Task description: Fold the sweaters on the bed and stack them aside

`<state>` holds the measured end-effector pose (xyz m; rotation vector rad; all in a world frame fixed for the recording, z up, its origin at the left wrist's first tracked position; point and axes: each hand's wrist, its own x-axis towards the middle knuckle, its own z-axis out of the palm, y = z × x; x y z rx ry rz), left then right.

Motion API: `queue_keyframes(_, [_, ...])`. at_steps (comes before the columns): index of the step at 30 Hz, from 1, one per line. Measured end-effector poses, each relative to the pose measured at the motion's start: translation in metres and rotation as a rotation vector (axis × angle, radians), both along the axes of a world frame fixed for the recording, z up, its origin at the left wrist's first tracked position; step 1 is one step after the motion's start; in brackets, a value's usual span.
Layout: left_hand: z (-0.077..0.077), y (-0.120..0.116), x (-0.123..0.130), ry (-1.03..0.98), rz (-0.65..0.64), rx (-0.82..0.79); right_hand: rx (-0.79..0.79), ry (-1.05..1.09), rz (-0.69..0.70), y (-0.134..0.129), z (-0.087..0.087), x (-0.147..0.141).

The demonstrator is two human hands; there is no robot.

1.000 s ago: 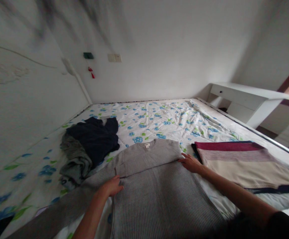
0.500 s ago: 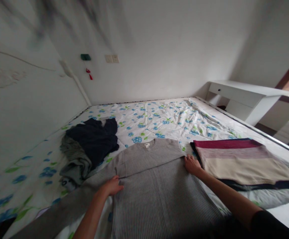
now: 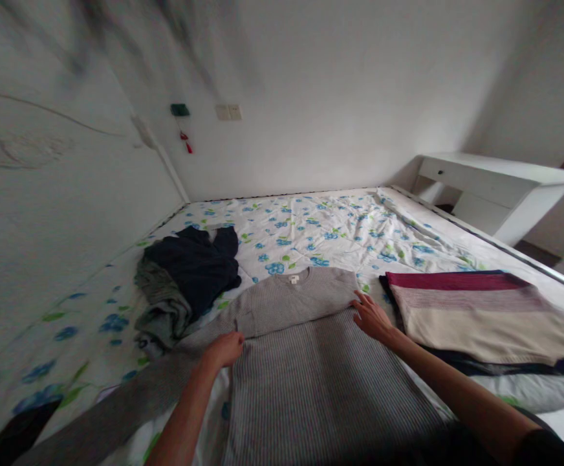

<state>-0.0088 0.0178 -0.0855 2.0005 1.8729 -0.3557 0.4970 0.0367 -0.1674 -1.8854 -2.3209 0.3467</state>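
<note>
A grey ribbed sweater [image 3: 321,382] lies spread on the bed in front of me, its neck with a white label at the far end. One sleeve is folded across the chest; the other stretches out to the lower left. At the cuff of the folded sleeve, my left hand [image 3: 224,350] is closed, its fingers curled on the knit. My right hand [image 3: 373,318] lies at the opposite shoulder edge, fingers extended and apart, the fingertips at the fold. What its palm touches is hidden.
Left of the sweater is a heap of dark navy and grey-green clothes [image 3: 192,272]. Folded garments with a maroon, pink and beige striped knit [image 3: 476,317] on top lie to the right. A floral sheet [image 3: 306,226] covers the bed; a white desk [image 3: 495,184] stands beyond its right edge.
My right hand's fingers have loosened from the fold and spread out. My left hand stays at the cuff, its fingers more curled. The view has turned slightly left.
</note>
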Motion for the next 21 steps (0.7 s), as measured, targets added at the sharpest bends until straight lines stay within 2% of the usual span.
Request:
queue_keyframes(3, [-0.006, 0.000, 0.009, -0.016, -0.030, 0.124, -0.021, 0.056, 0.102, 0.001, -0.003, -0.013])
queue_keyframes(5, [-0.017, -0.001, 0.016, -0.070, -0.093, 0.170, -0.096, 0.039, 0.124, 0.002, -0.009, -0.011])
queue_keyframes(7, [-0.031, -0.003, 0.021, -0.096, -0.110, 0.125, -0.174, 0.016, 0.101, 0.004, -0.016, -0.001])
queue_keyframes(9, [-0.043, -0.004, 0.021, -0.071, -0.072, 0.053, -0.227, 0.007, 0.076, 0.006, -0.022, 0.011])
queue_keyframes(12, [-0.051, -0.004, 0.015, -0.032, -0.025, -0.012, -0.277, 0.007, 0.049, 0.007, -0.026, 0.025])
queue_keyframes(17, [-0.038, -0.008, 0.009, -0.171, 0.009, 0.036, -0.220, 0.045, 0.065, 0.000, -0.013, 0.033])
queue_keyframes(21, [-0.014, -0.033, -0.003, -0.358, 0.084, 0.126, -0.160, 0.187, 0.086, -0.017, 0.010, 0.038])
